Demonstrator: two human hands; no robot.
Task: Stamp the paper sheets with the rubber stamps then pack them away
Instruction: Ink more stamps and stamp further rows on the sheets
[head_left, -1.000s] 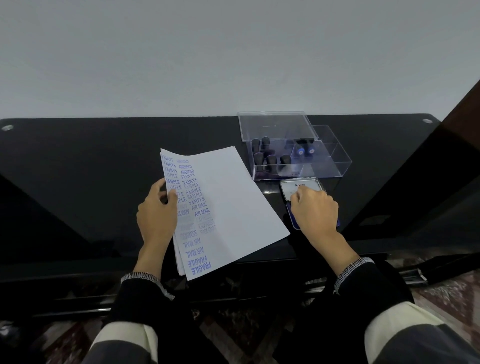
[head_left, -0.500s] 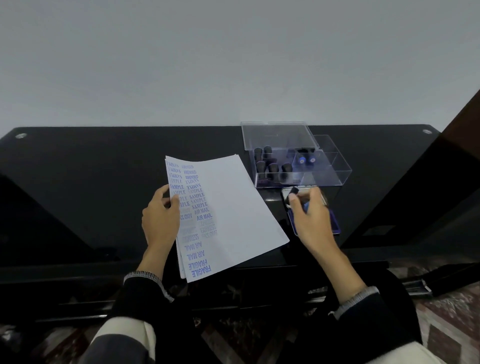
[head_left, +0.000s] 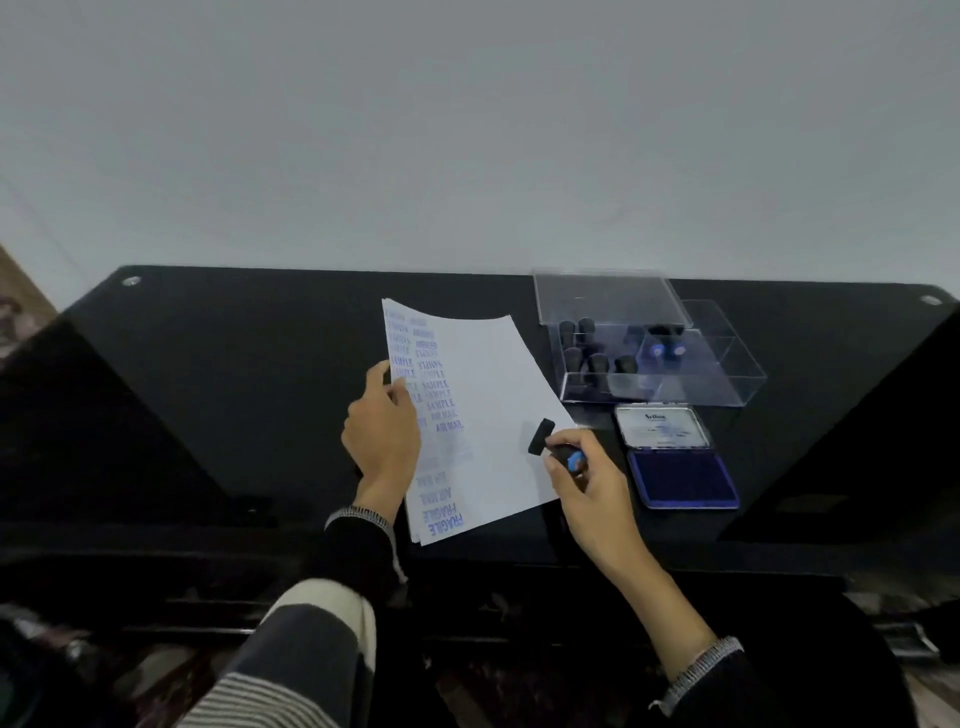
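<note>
A stack of white paper sheets (head_left: 493, 415) lies slanted on the black table, its left strip covered with blue stamped words. My left hand (head_left: 382, 436) grips the stack's left edge, thumb on top. My right hand (head_left: 587, 483) pinches a black rubber stamp (head_left: 541, 436) with a blue-tipped handle, held tilted over the sheet's blank right part. Whether the stamp touches the paper I cannot tell. An open blue ink pad (head_left: 680, 478) with its hinged lid up sits just right of the paper.
A clear plastic box (head_left: 727, 379) behind the ink pad holds several dark stamps, and its clear lid (head_left: 608, 299) rests on the box's back left. The glossy black table (head_left: 234, 389) stretches left, with its front edge close to my wrists.
My right hand lifted the stamp off the ink pad and carried it left over the paper. The left hand has kept its hold on the sheets. The camera view shifted.
</note>
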